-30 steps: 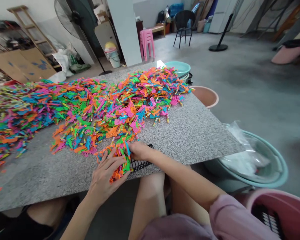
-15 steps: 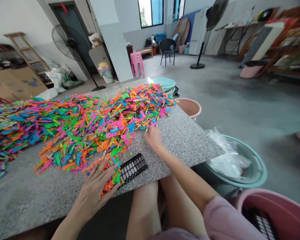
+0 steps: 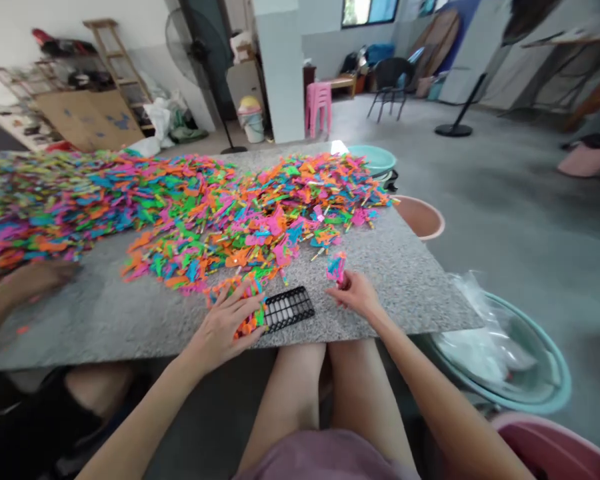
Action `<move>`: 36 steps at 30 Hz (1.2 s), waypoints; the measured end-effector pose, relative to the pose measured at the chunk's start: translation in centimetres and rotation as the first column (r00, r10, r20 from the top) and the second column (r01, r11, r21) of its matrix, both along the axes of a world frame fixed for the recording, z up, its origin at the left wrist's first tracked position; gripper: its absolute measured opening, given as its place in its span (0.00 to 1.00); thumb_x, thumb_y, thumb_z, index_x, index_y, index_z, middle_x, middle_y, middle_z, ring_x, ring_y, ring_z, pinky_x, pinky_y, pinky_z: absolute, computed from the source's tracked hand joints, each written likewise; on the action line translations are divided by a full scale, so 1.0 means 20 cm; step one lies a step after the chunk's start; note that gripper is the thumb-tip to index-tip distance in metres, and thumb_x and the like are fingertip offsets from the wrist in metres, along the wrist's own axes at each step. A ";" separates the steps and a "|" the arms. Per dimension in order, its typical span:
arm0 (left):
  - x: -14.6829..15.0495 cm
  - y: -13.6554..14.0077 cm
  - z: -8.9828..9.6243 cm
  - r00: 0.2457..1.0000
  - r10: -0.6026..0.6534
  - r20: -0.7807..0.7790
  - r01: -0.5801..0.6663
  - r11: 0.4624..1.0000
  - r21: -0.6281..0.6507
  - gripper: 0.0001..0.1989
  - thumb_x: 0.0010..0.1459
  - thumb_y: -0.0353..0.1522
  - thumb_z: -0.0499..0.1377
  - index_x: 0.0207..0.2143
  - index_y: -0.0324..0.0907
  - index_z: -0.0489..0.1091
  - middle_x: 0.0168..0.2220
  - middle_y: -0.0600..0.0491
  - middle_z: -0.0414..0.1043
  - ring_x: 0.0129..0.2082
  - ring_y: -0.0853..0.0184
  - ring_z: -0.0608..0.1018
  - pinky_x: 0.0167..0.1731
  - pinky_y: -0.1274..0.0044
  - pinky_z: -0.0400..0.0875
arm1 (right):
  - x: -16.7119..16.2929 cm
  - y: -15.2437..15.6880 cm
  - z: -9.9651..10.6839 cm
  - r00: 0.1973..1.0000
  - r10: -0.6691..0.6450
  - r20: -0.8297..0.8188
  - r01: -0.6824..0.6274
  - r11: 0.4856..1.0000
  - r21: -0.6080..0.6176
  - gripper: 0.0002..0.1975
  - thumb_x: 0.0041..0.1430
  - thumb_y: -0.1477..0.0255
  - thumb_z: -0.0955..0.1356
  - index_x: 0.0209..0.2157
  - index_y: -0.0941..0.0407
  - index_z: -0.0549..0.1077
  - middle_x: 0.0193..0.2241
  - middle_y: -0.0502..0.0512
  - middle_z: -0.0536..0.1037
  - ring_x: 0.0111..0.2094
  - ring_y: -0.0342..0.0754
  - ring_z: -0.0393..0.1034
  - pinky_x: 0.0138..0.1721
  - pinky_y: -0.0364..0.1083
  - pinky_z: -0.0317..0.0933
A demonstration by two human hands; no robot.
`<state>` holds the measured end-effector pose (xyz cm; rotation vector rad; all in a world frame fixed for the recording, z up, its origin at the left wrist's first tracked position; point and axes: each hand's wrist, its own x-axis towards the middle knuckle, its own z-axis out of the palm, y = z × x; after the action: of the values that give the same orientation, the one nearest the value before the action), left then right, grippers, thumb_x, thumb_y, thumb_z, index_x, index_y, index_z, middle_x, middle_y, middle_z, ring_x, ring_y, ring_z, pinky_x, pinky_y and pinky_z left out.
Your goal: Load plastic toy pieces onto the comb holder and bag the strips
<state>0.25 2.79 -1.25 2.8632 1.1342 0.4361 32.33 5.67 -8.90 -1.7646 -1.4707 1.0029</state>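
Observation:
A black slotted plastic tray lies at the table's near edge, its left part packed with colourful plastic toy pieces. My left hand rests across that packed part, fingers stretched out and thumb near the front rim. To the right of the tray, just above the tabletop, my right hand is closed on a pink-and-blue plastic toy piece. Its exact shape is hard to make out. A large heap of similar toy pieces, in pink, orange, green and blue, spreads behind the tray.
Another person's hand is blurred over the granite table at left. Past the right edge stand a teal basin with clear plastic bags, a pink tub and a peach basin. A pedestal fan stands behind.
My right hand has come back from the heap's edge with a pink-and-blue toy piece. My left hand stays on the tray. The view has turned left, bringing another person's arm into sight.

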 end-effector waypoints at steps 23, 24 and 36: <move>0.04 -0.01 0.01 0.999 0.022 0.035 -0.019 0.996 -0.088 0.24 0.63 0.35 0.56 0.61 0.48 0.60 0.59 0.50 0.68 0.65 0.56 0.61 0.65 0.54 0.43 | -0.77 -0.14 0.01 0.778 0.437 0.451 -0.496 0.868 0.015 0.16 0.54 0.79 0.66 0.46 0.61 0.70 0.39 0.64 0.79 0.39 0.52 0.75 0.38 0.44 0.63; 0.04 -0.01 0.01 1.000 0.016 0.027 -0.014 0.996 -0.083 0.22 0.63 0.36 0.56 0.60 0.48 0.63 0.57 0.50 0.69 0.65 0.55 0.61 0.65 0.55 0.45 | -0.76 -0.16 0.01 0.794 0.433 0.427 -0.489 0.872 0.026 0.17 0.53 0.80 0.66 0.47 0.61 0.69 0.39 0.63 0.79 0.39 0.52 0.75 0.39 0.45 0.63; 0.02 0.01 -0.02 1.000 0.027 0.016 -0.028 0.996 0.087 0.16 0.61 0.40 0.57 0.50 0.47 0.70 0.52 0.50 0.75 0.61 0.54 0.67 0.62 0.57 0.55 | -0.10 -0.19 -0.09 0.871 0.051 0.488 -0.218 0.932 0.291 0.19 0.56 0.68 0.71 0.48 0.56 0.69 0.50 0.62 0.72 0.53 0.57 0.66 0.53 0.53 0.60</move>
<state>0.58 2.95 -1.65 2.9164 1.1824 0.5194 30.43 1.88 -10.66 -1.7346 -1.9586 0.3425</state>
